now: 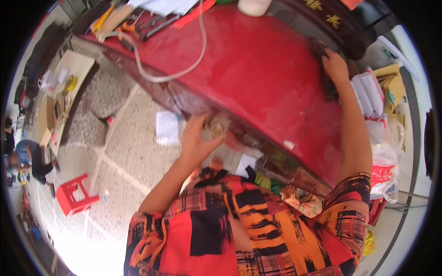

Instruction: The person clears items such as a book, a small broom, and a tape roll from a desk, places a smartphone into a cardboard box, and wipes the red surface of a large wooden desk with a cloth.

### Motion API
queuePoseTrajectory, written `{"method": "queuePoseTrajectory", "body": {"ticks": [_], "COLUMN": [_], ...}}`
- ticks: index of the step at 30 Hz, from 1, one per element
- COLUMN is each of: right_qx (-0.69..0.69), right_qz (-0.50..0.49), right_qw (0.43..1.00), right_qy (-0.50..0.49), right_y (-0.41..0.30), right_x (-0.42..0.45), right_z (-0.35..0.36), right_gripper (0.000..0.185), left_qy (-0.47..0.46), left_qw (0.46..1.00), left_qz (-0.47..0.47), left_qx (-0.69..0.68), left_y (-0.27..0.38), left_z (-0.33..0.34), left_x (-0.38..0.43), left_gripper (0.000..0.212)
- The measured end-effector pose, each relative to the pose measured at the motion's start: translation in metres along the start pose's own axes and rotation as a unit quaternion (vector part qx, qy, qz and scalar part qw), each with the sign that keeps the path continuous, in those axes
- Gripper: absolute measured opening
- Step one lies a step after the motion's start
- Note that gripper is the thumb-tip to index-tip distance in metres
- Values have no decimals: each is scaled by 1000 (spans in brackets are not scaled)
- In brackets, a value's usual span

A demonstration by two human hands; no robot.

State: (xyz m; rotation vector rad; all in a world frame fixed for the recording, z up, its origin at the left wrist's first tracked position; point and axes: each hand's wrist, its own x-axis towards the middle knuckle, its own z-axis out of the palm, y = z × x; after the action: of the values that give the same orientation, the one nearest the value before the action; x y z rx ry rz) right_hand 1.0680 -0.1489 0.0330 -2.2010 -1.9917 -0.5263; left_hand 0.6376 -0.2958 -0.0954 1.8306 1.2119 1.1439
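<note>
My right hand (335, 65) reaches to the far right side of a red tabletop (255, 76) and grips a long dark object (321, 58), whose kind is too blurred to tell. Lower and to the left, my left hand (198, 138) is by the table's near edge, thumb and fingers curved apart. A blurred, partly clear thing (217, 125) shows between them; whether it is held or lies behind, I cannot tell. A small white scrap (288, 144) lies on the tabletop. A pale cable (165, 77) loops over the near edge, beside orange-handled pliers (128, 29).
A white container (255, 6) and papers (162, 5) are at the far side. Plastic bags (381, 158) and folded cardboard (390, 82) stand right. Left are a red stool (74, 195), a side table (81, 60) and a bent-over person (36, 158).
</note>
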Motion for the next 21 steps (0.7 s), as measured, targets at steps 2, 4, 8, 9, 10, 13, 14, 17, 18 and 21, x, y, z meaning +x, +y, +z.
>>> {"method": "queuePoseTrajectory", "body": {"ticks": [2,4,8,9,10,13,14,17,18,21], "right_qx": [4,1,65,78,76,130,141,155,159,181], "right_qz": [-3,1,-19,-15,-15,-31,-26,-17,-12,-21], "right_qw": [1000,999,998,996,996,991,989,987,986,982], "right_qy": [22,39,-6,-34,-36,-18,-34,-49,-46,-60], "right_y": [-20,-33,-57,-67,-74,-94,-101,-116,-120,-129], "right_x": [-25,-29,-33,-37,-39,-45,-47,-55,-57,-63], "right_z": [11,9,-10,-14,-16,-22,-25,-36,-39,-42], "right_gripper": [31,31,31,32,32,32,32,33,34,35], "left_qy": [18,35,23,15,8,23,22,17,7,-11], "left_qw": [1000,996,997,997,996,991,991,995,997,999], "left_qz": [13,61,34,33,31,89,88,64,44,18], "left_qx": [15,58,64,73,83,101,100,79,64,50], "left_y": [-8,-8,-6,-2,1,-3,-2,3,5,9], "left_z": [3,2,3,2,2,6,6,6,6,2], "left_x": [-4,0,1,2,3,7,7,9,10,12], "left_gripper": [56,52,52,53,55,58,58,59,59,58]}}
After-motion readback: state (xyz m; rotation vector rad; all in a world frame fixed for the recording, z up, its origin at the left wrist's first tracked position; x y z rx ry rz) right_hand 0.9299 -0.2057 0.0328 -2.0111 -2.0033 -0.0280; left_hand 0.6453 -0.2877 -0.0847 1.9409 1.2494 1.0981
